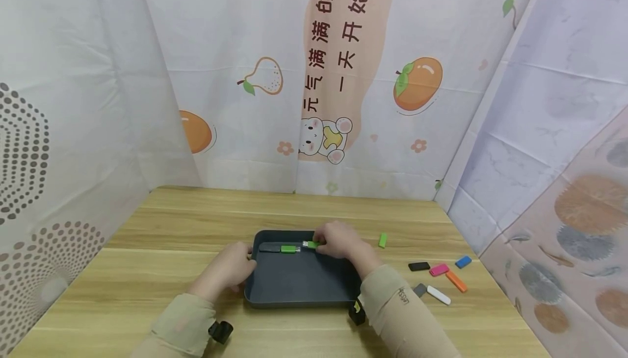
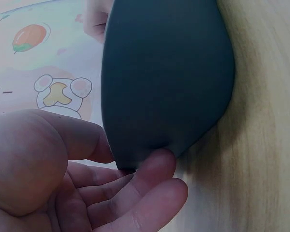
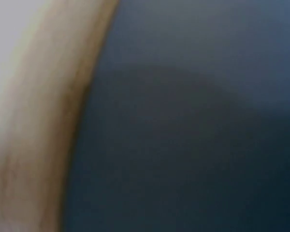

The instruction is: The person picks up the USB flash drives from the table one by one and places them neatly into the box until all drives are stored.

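A dark grey tray [image 1: 304, 281] lies on the table. My left hand [image 1: 234, 264] grips its left rim, and the left wrist view shows the thumb and fingers around the tray's wall [image 2: 169, 72]. Over the tray's back part, my right hand [image 1: 338, 240] pinches a green USB flash drive [image 1: 310, 244], its metal plug pointing left. Left of that, inside the tray near the back wall, lies a green USB flash drive [image 1: 288, 249] end to end with a dark grey stick [image 1: 270, 247]. The right wrist view is blurred, with mostly dark tray surface [image 3: 183, 154].
Right of the tray lie a green piece [image 1: 382, 240], a black stick [image 1: 418, 266], a pink one [image 1: 439, 269], a blue one [image 1: 463, 261], an orange one [image 1: 456, 280], a white one [image 1: 438, 295] and a grey one [image 1: 420, 290]. A printed curtain [image 1: 235, 36] hangs behind the wooden table [image 1: 196, 211].
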The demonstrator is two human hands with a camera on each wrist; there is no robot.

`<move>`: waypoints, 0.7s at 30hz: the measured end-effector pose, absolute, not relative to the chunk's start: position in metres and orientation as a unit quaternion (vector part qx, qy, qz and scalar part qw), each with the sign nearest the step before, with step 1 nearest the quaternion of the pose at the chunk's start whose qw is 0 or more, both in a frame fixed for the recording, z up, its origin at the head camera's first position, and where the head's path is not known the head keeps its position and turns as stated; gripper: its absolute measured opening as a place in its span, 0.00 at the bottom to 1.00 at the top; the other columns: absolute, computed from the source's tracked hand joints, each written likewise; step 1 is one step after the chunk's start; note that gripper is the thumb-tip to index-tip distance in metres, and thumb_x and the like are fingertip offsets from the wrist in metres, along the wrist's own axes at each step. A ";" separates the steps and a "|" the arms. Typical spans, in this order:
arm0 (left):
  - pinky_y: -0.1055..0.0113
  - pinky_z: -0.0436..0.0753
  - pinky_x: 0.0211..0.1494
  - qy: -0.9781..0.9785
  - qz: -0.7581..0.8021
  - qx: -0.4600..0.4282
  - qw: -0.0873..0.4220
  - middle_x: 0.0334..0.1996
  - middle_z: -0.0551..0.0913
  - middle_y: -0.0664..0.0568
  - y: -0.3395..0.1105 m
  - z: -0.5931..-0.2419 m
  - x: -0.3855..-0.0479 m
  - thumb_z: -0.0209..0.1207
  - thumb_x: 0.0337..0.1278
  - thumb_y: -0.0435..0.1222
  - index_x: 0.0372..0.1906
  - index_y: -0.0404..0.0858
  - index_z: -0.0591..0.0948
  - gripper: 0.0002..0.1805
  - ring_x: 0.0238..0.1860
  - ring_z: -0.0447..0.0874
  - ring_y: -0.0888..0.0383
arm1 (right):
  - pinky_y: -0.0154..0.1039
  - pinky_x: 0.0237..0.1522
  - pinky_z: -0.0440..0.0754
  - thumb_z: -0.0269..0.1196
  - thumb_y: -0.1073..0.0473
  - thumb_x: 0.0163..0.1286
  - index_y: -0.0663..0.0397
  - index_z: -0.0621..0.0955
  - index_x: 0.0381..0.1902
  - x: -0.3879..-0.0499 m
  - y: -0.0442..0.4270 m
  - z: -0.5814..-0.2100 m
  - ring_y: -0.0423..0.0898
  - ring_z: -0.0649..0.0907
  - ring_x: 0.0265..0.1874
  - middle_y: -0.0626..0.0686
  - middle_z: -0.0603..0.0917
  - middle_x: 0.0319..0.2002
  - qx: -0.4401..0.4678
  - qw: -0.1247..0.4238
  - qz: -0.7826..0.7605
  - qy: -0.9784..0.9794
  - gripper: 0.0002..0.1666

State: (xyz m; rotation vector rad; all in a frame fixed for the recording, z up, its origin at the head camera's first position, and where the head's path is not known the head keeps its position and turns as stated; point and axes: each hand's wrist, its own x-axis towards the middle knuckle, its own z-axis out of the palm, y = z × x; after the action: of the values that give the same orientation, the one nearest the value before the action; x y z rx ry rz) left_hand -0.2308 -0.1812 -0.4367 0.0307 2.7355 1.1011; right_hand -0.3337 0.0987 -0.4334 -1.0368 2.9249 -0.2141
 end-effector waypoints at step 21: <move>0.62 0.83 0.17 0.924 0.369 0.008 0.101 0.22 0.79 0.45 -0.180 -0.436 -0.231 0.53 0.65 0.29 0.65 0.24 0.75 0.25 0.16 0.80 0.53 | 0.41 0.35 0.81 0.73 0.52 0.63 0.40 0.90 0.40 -0.329 0.092 -0.436 0.39 0.80 0.31 0.40 0.83 0.31 -0.306 0.022 -0.032 0.951 0.07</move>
State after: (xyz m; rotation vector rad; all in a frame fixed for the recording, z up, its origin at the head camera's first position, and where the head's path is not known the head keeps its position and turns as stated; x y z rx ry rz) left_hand -0.2307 -0.1803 -0.4359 0.0236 2.7305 1.0898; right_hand -0.3293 0.0919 -0.4364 -0.9480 2.9463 -0.0977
